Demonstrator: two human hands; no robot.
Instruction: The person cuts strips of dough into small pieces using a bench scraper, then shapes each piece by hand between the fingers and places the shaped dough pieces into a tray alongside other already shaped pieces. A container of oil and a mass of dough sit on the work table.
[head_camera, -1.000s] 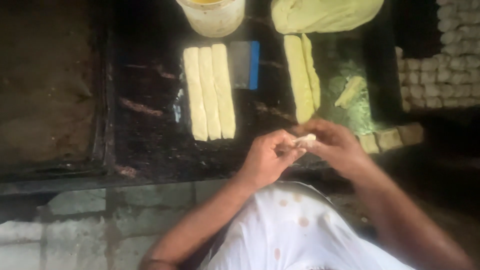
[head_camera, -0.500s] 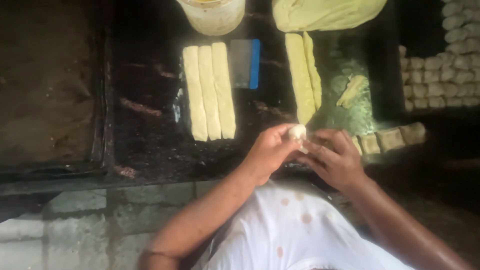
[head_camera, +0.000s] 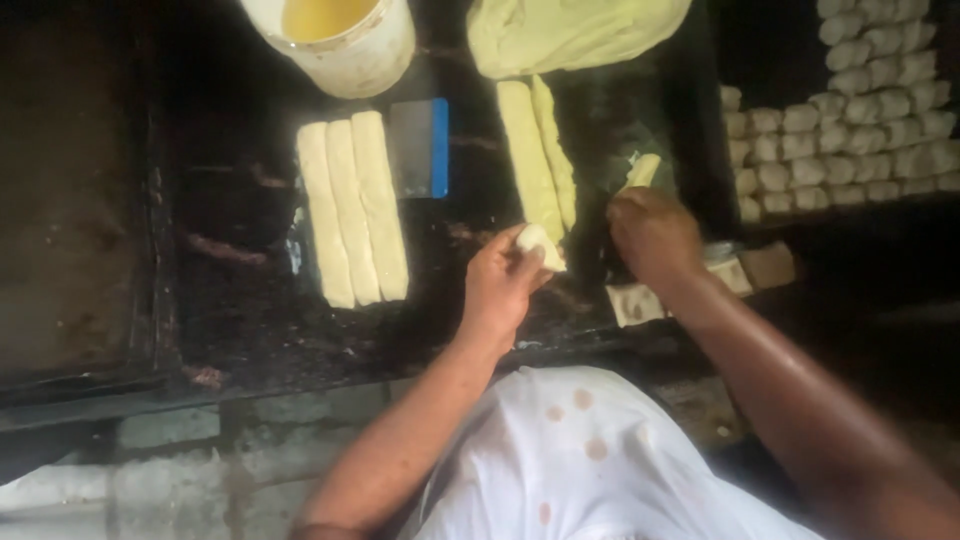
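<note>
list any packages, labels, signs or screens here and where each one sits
No labels, signs or screens show.
White round bucket of yellow liquid: top edge, left of centre; the nearest thing to a container.
Pale yellow plastic-looking bag: top centre, soft and bulging; contents hidden.

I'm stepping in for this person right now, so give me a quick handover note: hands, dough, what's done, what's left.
Left hand holds a small dough piece.
Right hand is empty, reaching toward a dough bit on the dark worktop.
Done: rows of shaped pieces at far right.
Left: three dough logs, two more logs, the big dough mass. Scraper lies between the logs.
</note>
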